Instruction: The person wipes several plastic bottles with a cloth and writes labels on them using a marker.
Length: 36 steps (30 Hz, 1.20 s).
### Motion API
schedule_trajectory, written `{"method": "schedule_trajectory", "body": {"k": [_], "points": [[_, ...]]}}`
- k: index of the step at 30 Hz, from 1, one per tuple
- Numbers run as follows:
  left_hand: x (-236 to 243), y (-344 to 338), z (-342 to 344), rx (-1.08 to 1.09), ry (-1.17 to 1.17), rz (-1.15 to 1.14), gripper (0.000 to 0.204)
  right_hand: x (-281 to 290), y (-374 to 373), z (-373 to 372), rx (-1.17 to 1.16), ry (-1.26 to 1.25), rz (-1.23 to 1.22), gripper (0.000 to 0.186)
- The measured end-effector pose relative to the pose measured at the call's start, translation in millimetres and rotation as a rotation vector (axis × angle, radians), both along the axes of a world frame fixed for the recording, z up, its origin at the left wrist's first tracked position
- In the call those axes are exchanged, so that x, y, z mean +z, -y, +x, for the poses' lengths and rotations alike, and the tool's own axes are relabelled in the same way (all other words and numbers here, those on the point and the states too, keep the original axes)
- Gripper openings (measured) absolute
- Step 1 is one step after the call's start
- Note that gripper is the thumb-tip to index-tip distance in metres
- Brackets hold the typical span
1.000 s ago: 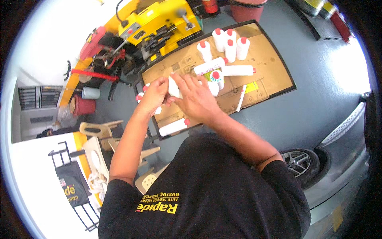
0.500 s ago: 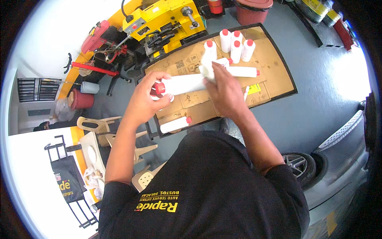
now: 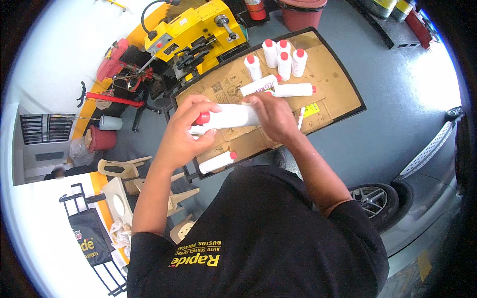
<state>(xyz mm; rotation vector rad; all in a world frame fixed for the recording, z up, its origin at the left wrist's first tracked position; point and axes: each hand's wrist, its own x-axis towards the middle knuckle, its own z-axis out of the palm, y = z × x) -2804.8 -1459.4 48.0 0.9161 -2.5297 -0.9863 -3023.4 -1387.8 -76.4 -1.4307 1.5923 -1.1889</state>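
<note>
A white bottle with a red cap (image 3: 231, 115) lies sideways above the cardboard-topped table (image 3: 343, 94). My left hand (image 3: 191, 124) is wrapped round its cap end. My right hand (image 3: 274, 116) grips the base end, thumb and fingers closed there. Beyond my right hand lie a white bottle with handwriting (image 3: 259, 85) and a plain white bottle (image 3: 294, 90), both red-capped. Another white bottle (image 3: 217, 162) lies at the near left edge. Part of a white object (image 3: 198, 130) shows beneath my left hand, mostly hidden. Several upright white bottles (image 3: 284, 65) stand at the far side.
A white marker-like stick (image 3: 301, 118) and a yellow label (image 3: 311, 109) lie right of my right hand. Behind the table stands a yellow machine (image 3: 194, 37). Red buckets (image 3: 301, 17) stand beyond it, plastic chairs (image 3: 119, 169) at left, a car wheel (image 3: 372, 202) at right.
My right hand has moved down and rightward onto the bottle's base; the blurred white material beside it no longer shows. My left hand keeps the cap end. The view has shifted slightly.
</note>
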Motion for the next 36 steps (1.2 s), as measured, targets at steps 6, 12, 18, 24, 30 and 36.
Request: {"method": "schedule_trajectory", "body": {"k": [6,12,18,24,30,36], "points": [[-7,-8,-16,0.070,-0.117,0.043,0.041,50,-10,35,-0.140,-0.008,-0.408,0.042],[-10,-12,-19,0.114,-0.111,0.070,0.041,36,5,34,-0.094,-0.112,-0.447,0.032],[-9,-11,4,0.011,-0.048,0.029,0.039,7,6,7,0.292,0.406,0.020,0.041],[-21,2,23,-0.058,-0.213,0.198,0.040,-7,2,0,0.334,0.569,0.141,0.048],[-48,-1,16,0.068,-0.656,0.375,0.056,-16,-2,22,0.264,0.954,0.258,0.046],[-86,-34,-4,0.358,-0.709,0.744,0.064,4,-3,48,-0.082,0.763,0.007,0.033]]}}
